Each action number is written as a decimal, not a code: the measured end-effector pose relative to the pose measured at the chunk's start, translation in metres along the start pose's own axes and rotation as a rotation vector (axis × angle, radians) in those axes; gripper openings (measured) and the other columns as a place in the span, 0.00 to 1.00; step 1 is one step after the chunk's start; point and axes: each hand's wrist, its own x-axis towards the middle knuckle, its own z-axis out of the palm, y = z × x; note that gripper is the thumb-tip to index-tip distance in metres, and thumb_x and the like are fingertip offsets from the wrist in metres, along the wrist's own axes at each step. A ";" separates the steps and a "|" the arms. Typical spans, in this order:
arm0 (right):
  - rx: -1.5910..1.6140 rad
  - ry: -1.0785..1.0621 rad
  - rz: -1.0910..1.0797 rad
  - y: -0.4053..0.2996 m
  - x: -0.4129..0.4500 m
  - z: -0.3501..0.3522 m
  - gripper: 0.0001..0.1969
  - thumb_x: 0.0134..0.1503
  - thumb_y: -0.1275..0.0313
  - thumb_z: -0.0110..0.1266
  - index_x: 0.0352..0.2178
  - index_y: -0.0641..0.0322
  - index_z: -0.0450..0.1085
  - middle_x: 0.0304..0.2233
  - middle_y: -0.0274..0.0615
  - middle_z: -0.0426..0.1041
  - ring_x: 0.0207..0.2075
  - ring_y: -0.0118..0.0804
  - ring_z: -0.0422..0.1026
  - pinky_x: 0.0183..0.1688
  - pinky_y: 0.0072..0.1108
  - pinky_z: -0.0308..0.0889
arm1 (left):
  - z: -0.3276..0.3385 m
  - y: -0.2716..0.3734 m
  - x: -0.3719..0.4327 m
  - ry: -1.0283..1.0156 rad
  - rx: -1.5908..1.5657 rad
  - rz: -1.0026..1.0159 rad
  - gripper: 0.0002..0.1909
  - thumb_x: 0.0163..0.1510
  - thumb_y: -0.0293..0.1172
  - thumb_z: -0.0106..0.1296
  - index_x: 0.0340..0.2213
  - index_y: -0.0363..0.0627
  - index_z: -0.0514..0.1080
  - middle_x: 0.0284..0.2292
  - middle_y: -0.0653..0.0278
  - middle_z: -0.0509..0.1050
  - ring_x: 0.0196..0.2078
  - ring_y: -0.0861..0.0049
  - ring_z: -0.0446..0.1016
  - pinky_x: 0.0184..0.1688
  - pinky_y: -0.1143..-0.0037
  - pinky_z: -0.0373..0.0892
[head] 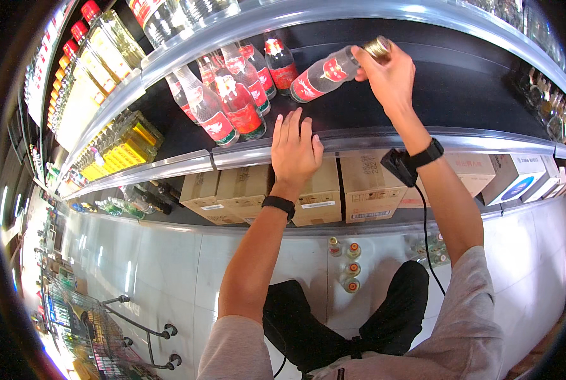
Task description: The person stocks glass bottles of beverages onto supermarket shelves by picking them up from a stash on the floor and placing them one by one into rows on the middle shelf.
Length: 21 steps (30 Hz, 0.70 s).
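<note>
My right hand (391,78) grips a clear glass bottle (323,75) by its neck, just below the gold cap. The bottle leans, its red-labelled base low beside an upright red-labelled bottle (282,71) on the black shelf (359,109). My left hand (296,145) lies over the shelf's clear front edge with fingers spread and nothing in it. Left of that hand stands a group of similar glass bottles (238,104) with red and green labels, close together.
Cardboard cartons (371,190) fill part of the shelf below. Several capped bottles (352,268) stand on the tiled floor near my knees. A wire shopping cart (93,323) is at the lower left. Yellow-labelled bottles (121,147) stand on the left. A black cable (425,228) hangs from my right wrist.
</note>
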 end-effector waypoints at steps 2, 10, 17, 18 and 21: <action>-0.043 -0.014 -0.037 0.002 0.017 0.012 0.17 0.54 0.61 0.68 0.26 0.68 0.77 0.20 0.41 0.80 0.21 0.30 0.81 0.27 0.22 0.75 | 0.000 0.000 -0.001 0.003 -0.010 -0.002 0.19 0.55 0.32 0.49 0.46 0.36 0.71 0.54 0.46 0.71 0.59 0.51 0.68 0.68 0.54 0.57; -0.092 -0.133 -0.248 0.046 0.074 0.061 0.23 0.56 0.56 0.64 0.43 0.65 0.76 0.38 0.51 0.81 0.37 0.48 0.81 0.43 0.33 0.75 | 0.003 0.004 0.001 -0.003 -0.032 0.009 0.18 0.55 0.32 0.50 0.46 0.36 0.71 0.54 0.45 0.71 0.59 0.51 0.68 0.68 0.54 0.56; -0.172 -0.326 -0.117 0.017 0.069 0.083 0.26 0.61 0.53 0.59 0.52 0.61 0.72 0.41 0.56 0.80 0.43 0.54 0.80 0.46 0.37 0.74 | 0.001 -0.002 -0.003 -0.001 0.012 0.009 0.18 0.54 0.32 0.49 0.46 0.37 0.71 0.54 0.46 0.71 0.59 0.52 0.68 0.68 0.54 0.56; -0.247 -0.298 -0.115 0.020 0.071 0.088 0.27 0.62 0.51 0.57 0.53 0.61 0.71 0.45 0.58 0.79 0.48 0.56 0.78 0.50 0.38 0.72 | 0.000 -0.003 -0.003 0.002 0.011 0.004 0.18 0.54 0.33 0.49 0.46 0.37 0.72 0.55 0.46 0.71 0.59 0.52 0.68 0.68 0.54 0.57; -0.333 -0.264 -0.234 0.053 0.091 0.101 0.29 0.63 0.49 0.53 0.54 0.61 0.70 0.51 0.60 0.75 0.56 0.57 0.73 0.56 0.39 0.68 | 0.002 0.000 -0.002 -0.001 0.001 0.001 0.18 0.54 0.33 0.49 0.46 0.37 0.72 0.55 0.46 0.70 0.58 0.52 0.68 0.68 0.54 0.57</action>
